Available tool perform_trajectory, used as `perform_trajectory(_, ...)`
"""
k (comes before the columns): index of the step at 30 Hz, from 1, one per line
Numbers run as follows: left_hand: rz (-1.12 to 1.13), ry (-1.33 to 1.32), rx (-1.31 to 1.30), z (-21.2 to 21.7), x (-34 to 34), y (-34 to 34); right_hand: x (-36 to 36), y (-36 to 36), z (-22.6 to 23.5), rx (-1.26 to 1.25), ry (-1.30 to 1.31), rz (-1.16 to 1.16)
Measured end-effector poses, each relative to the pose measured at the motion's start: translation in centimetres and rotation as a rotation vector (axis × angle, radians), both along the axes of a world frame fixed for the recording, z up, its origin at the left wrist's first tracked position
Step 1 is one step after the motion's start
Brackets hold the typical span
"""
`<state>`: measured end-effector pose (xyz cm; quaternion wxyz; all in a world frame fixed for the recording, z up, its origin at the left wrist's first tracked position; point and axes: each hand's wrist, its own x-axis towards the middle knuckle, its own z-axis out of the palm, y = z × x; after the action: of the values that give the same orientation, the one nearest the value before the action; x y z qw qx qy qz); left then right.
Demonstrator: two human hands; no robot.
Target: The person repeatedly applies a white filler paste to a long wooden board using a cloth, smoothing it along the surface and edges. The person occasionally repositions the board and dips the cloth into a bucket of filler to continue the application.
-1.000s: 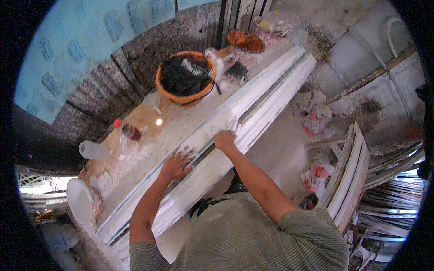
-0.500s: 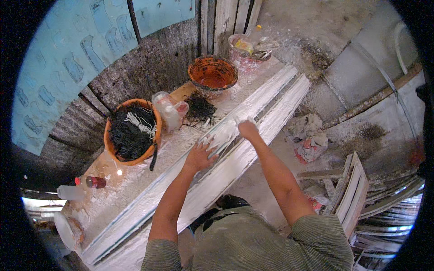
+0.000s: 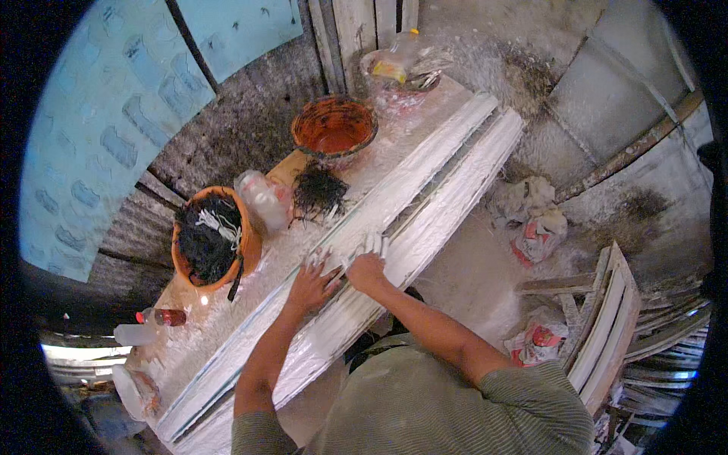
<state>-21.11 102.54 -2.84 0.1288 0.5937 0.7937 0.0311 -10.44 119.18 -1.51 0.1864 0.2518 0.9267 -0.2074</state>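
Observation:
Two long pale boards coated in white lie side by side across a workbench, running from lower left to upper right. On the far board [image 3: 425, 167] my left hand [image 3: 309, 287] rests with its fingers spread. Close beside it, my right hand [image 3: 365, 273] is closed round a small white wad [image 3: 373, 246], pressed to the same board. What the wad is made of is too small to make out. A dark gap separates this board from the near board [image 3: 455, 220].
Behind the boards stand an orange tub of black fibres [image 3: 208, 243], a clear plastic bag [image 3: 265, 199], a loose black fibre heap [image 3: 318, 189] and an orange basin [image 3: 334, 127]. Bottles [image 3: 163, 317] lie at left. A wooden frame [image 3: 607, 318] leans at right.
My right hand has drawn back along the far board, down and left, with the white wad, and is now close to my left hand. The whole view has shifted a little.

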Motion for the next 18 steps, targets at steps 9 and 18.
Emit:
perform_trajectory(9,-0.056,0.005,0.112,0.5,0.0,17.4,1.1,18.6,4.1,-0.088,-0.176,0.001)
perform_trajectory(18,0.041,-0.057,0.098,-1.0,0.1,20.8,-0.4,36.2,-11.7,0.41,0.365,0.136)
